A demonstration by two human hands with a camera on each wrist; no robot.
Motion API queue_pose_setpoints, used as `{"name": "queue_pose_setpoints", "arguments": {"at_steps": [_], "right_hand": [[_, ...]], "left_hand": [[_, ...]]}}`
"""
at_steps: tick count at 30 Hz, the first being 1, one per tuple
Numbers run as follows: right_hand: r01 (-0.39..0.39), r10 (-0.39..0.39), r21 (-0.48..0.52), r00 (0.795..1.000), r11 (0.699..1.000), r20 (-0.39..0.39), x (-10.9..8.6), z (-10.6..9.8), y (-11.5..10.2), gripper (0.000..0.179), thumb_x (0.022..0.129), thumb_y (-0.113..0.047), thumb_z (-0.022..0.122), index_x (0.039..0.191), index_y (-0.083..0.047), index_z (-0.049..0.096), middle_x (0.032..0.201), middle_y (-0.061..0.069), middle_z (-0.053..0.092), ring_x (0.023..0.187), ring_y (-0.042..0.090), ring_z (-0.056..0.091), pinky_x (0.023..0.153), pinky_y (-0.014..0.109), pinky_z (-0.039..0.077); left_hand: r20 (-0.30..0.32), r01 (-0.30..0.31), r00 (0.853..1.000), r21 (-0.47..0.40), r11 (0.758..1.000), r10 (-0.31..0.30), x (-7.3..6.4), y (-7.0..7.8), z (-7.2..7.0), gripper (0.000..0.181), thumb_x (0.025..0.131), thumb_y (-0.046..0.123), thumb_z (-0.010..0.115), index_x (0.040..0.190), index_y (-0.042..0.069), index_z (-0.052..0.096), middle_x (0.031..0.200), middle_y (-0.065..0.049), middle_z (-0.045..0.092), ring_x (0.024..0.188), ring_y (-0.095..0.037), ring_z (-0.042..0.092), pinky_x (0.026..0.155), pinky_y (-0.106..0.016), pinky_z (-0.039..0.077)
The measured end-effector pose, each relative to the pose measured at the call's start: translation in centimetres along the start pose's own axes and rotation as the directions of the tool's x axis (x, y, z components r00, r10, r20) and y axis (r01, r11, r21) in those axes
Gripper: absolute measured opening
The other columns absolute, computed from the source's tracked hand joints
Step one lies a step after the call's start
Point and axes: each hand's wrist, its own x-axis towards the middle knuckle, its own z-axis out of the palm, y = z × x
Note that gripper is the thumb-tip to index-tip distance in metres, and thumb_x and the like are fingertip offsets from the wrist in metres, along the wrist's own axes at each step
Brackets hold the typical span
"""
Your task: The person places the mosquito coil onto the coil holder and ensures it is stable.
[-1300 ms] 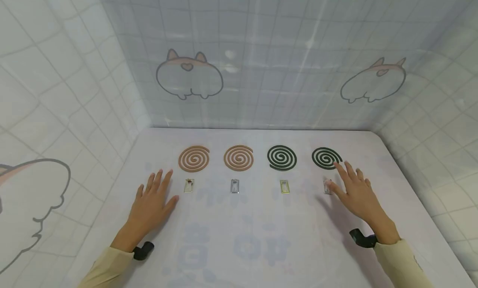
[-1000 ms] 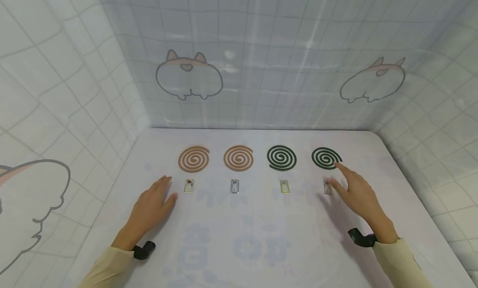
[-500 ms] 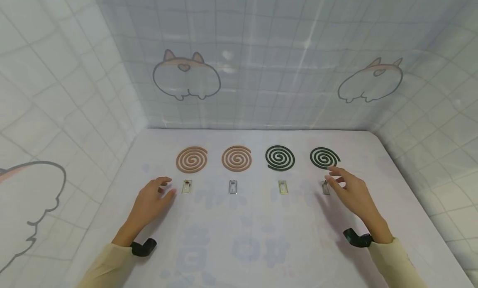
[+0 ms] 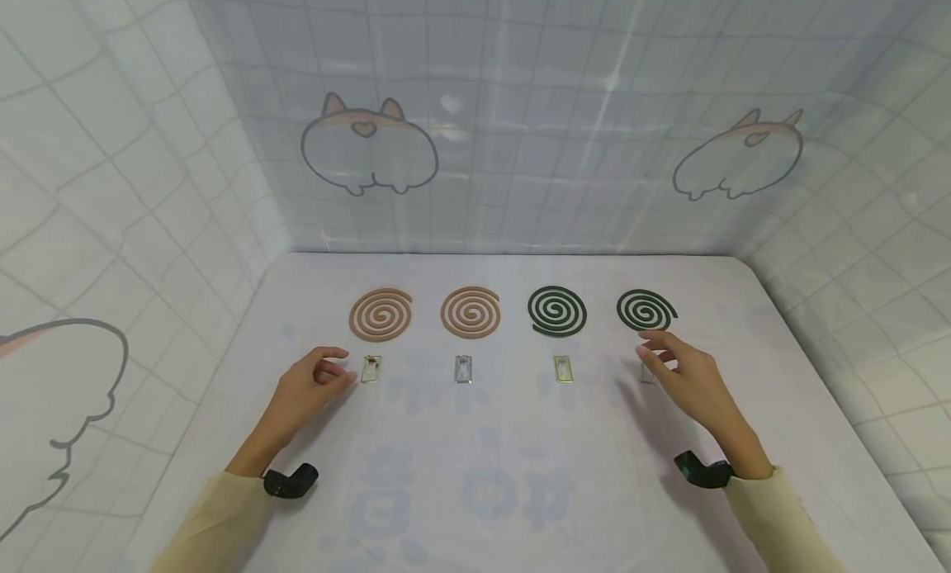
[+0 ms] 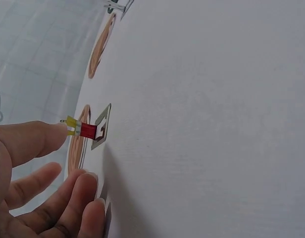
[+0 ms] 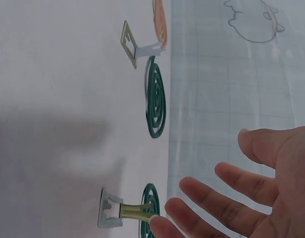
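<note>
Two brown mosquito coils (image 4: 380,314) and two dark green mosquito coils (image 4: 557,311) lie flat in a row on the white table. In front of each is a small metal coil stand; the leftmost stand (image 4: 371,369) shows a red and yellow upright prong (image 5: 88,130) in the left wrist view. Beside that stand, my left hand (image 4: 308,387) has loosely bent fingers and holds nothing. My right hand (image 4: 691,383) hovers by the rightmost stand (image 4: 648,375), partly covering it in the head view. Its fingers are relaxed and spread in the right wrist view, with nothing held.
The silver stand (image 4: 464,369) and the yellow-edged stand (image 4: 563,369) stand between the hands. Tile-patterned walls with cartoon drawings enclose the table (image 4: 483,441) at the back and sides. Black wrist cameras (image 4: 291,480) sit on both wrists.
Both hands have gone from spread flat fingers to a more bent, sideways pose. The right hand has shifted slightly left. Coils and stands stay in place; the head view has shifted slightly.
</note>
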Motion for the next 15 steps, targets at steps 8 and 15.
{"name": "queue_pose_setpoints", "arguments": {"at_steps": [8, 15], "right_hand": [[0.038, -0.038, 0.015, 0.999, 0.999, -0.015, 0.4, 0.8, -0.3, 0.042, 0.107, -0.036, 0.058, 0.137, -0.007, 0.062, 0.116, 0.018, 0.072, 0.105, 0.035, 0.068, 0.087, 0.054, 0.055], [0.074, -0.073, 0.025, 0.997, 0.997, -0.019, 0.8, 1.4, -0.9, 0.039, 0.106, -0.035, 0.059, 0.135, -0.009, 0.064, 0.113, 0.014, 0.074, 0.101, 0.03, 0.069, 0.084, 0.052, 0.055]], "left_hand": [[0.046, -0.006, 0.999, -0.066, 0.998, 0.009, 0.6, -0.1, 0.1, 0.044, 0.097, 0.028, 0.075, 0.133, 0.007, 0.061, 0.106, -0.012, 0.068, 0.093, -0.021, 0.065, 0.073, -0.023, 0.053], [0.057, -0.027, 0.998, -0.085, 0.996, 0.032, 1.0, -0.1, 0.4, 0.042, 0.094, 0.023, 0.078, 0.13, 0.007, 0.064, 0.102, -0.009, 0.07, 0.09, -0.019, 0.066, 0.073, -0.023, 0.053]]}}
